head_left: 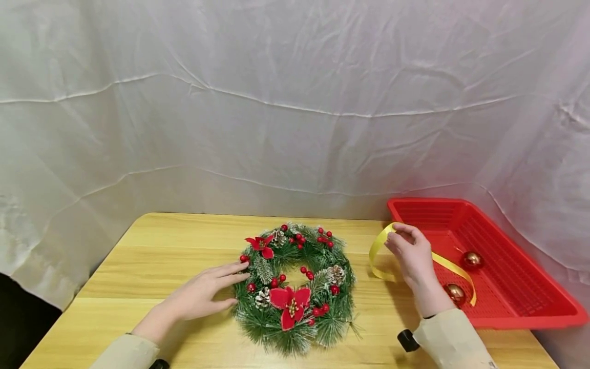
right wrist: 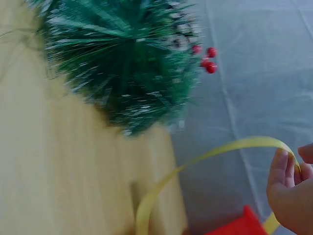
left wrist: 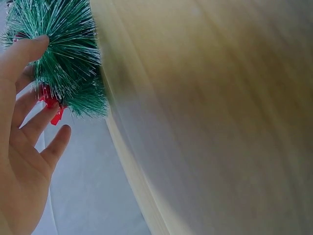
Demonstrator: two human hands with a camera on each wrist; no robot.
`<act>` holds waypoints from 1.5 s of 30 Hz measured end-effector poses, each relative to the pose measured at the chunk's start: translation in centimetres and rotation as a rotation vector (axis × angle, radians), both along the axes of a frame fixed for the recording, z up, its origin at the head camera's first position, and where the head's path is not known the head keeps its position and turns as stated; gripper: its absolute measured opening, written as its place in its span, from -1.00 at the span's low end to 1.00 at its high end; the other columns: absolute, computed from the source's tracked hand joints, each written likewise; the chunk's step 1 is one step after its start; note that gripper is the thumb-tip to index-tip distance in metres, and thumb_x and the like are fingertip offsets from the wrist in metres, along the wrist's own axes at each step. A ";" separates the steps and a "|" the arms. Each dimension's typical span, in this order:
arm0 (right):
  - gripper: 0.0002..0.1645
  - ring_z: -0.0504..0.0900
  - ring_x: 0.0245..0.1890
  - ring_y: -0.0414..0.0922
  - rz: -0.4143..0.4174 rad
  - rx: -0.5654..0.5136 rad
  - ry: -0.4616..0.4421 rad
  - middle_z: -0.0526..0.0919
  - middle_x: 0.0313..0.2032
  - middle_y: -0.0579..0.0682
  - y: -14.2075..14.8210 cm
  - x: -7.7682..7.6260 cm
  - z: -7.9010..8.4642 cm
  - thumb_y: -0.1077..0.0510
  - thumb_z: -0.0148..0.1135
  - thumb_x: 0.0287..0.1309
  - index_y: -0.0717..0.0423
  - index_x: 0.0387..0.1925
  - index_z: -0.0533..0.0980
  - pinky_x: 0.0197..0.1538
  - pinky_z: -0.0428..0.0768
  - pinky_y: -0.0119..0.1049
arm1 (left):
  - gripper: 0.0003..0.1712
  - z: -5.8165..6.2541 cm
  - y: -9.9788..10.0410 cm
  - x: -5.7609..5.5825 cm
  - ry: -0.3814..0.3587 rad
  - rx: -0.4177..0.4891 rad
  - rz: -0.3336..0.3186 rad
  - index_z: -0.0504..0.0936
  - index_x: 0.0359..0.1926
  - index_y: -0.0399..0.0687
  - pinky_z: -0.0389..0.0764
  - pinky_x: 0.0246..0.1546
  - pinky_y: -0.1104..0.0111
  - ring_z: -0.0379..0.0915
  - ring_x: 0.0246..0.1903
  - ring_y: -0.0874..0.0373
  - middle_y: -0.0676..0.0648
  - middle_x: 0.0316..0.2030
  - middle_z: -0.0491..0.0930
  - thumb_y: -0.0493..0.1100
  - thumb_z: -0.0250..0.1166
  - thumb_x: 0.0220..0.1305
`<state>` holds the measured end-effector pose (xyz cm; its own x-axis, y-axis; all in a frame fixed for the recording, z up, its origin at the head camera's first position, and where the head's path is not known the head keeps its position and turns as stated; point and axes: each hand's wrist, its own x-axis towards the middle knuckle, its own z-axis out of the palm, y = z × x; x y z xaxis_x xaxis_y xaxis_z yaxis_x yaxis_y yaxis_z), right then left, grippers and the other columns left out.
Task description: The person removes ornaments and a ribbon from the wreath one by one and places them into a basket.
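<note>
A green Christmas wreath (head_left: pixel 288 320) with red flowers, berries and pinecones lies flat on the wooden table. At its left edge my left hand (head_left: pixel 203 292) touches the needles with spread, fairly straight fingers; the left wrist view shows those fingers (left wrist: pixel 57 147) against the wreath (left wrist: pixel 63 49). To the right of the wreath, my right hand (head_left: pixel 412 256) pinches a yellow ribbon (head_left: pixel 378 251) above the table. One end of the ribbon curls down toward the tabletop, and the other trails into the red basket. In the right wrist view the ribbon (right wrist: pixel 234 145) arcs out from between thumb and fingers.
A red plastic basket (head_left: pixel 530 322) stands at the right of the table (head_left: pixel 152 256). Inside it lie two shiny copper-coloured baubles, one near the middle (head_left: pixel 472 260) and another bauble (head_left: pixel 455 294) by the near left side. A pale cloth (head_left: pixel 295 143) hangs behind the table.
</note>
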<state>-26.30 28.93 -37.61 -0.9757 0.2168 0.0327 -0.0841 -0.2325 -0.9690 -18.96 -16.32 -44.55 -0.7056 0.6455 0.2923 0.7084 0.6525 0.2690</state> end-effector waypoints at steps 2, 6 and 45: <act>-0.78 0.60 -0.41 -0.24 0.019 -0.032 0.026 0.53 -0.34 -0.05 0.5 0.2 0.8 0.40 0.20 0.18 0.23 -0.13 0.47 -0.21 0.65 -0.41 | -0.30 0.0 0.0 0.0 -0.001 -0.002 0.001 0.38 0.34 0.10 0.27 0.22 -0.11 0.18 0.32 -0.08 -0.03 0.39 0.20 0.07 0.32 0.20; -0.81 0.61 -0.41 -0.23 0.023 -0.074 0.103 0.56 -0.35 -0.05 2.2 0.4 2.5 0.42 0.23 0.15 0.19 -0.21 0.52 -0.28 0.66 -0.42 | -0.30 0.0 0.0 0.0 -0.003 0.001 0.002 0.38 0.34 0.10 0.26 0.22 -0.10 0.18 0.32 -0.08 -0.04 0.39 0.20 0.06 0.33 0.19; -0.58 0.56 -0.31 -0.11 -0.454 -0.477 0.266 0.45 -0.19 0.03 16.3 2.0 8.1 0.65 0.21 -0.05 0.30 -0.14 0.53 -0.33 0.67 -0.38 | -0.31 0.3 0.1 0.1 -0.022 -0.007 0.003 0.37 0.35 0.05 0.26 0.22 -0.11 0.17 0.32 -0.08 -0.05 0.40 0.18 0.05 0.30 0.21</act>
<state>-24.27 45.25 -29.55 -0.7577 0.6500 0.0578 -0.4931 -0.5123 -0.7031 -18.84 -16.19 -44.29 -0.7135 0.6456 0.2723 0.7007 0.6562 0.2800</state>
